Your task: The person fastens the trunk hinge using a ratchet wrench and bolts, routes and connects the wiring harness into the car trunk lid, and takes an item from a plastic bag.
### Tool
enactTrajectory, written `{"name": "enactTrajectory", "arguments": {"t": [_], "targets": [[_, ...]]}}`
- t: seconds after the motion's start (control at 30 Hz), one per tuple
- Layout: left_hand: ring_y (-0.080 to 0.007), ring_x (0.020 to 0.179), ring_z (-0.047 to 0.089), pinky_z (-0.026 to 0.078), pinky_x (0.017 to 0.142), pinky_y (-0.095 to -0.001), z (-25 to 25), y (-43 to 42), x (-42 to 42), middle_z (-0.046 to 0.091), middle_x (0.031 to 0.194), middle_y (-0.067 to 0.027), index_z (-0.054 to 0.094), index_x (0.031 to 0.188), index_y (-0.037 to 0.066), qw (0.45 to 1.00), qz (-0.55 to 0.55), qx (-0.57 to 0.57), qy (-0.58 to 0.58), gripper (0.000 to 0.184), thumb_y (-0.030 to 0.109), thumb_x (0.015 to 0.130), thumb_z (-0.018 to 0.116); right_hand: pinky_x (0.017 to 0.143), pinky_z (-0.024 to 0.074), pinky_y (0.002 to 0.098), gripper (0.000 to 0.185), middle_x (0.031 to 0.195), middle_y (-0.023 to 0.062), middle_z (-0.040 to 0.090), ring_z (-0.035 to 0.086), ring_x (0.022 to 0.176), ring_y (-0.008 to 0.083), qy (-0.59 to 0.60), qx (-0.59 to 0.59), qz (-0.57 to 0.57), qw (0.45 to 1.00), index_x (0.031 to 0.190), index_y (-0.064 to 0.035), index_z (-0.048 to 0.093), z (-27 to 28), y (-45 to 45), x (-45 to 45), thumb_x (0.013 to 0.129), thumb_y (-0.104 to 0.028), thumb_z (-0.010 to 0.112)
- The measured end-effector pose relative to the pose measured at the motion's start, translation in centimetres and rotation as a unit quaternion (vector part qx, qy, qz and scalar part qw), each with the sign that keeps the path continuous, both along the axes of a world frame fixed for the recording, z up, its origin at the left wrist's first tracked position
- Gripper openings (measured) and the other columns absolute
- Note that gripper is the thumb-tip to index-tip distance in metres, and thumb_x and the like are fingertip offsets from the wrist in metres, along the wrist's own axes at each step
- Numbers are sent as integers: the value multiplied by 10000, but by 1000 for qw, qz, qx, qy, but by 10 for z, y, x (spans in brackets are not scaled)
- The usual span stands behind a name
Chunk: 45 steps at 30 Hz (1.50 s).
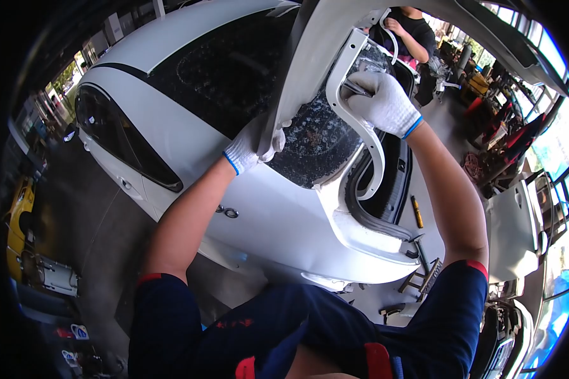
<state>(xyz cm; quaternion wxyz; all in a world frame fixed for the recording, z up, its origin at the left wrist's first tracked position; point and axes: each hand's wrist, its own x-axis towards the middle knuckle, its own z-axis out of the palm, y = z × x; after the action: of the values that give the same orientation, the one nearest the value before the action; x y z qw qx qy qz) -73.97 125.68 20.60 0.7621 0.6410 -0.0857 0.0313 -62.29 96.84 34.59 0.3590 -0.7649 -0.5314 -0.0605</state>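
Hinge (pixel 378 151) curves up from the trunk opening (pixel 393 188), long axis leading away from us, just left of our nearer right hand (pixel 384 104), which is wrapped around a tool (pixel 358 88). Our left hand (pixel 254 146) clamps the lid (pixel 302 60).

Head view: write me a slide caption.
Gloved left hand grips a raised panel; right hand holds a metal tool beside a curved white bracket.

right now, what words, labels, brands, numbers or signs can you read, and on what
No text reads clearly.
Chrome badge on the white car: too unclear to read.
Red marks on the dark blue clothing: too blurred.
Blue-and-white marks at lower left: too small.
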Motion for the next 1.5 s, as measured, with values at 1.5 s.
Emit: {"name": "enactTrajectory", "arguments": {"t": [1.5], "targets": [[-152, 344, 468, 329, 312, -234, -2, -3, 0, 650, 710, -168, 681, 1264, 9, 1000, 4, -6, 25, 510, 377, 1112, 363, 723, 554, 394, 173, 785, 155, 717, 709, 812, 378, 11, -26, -29, 999, 866, -65, 703, 12, -4, -14, 870, -234, 667]]}}
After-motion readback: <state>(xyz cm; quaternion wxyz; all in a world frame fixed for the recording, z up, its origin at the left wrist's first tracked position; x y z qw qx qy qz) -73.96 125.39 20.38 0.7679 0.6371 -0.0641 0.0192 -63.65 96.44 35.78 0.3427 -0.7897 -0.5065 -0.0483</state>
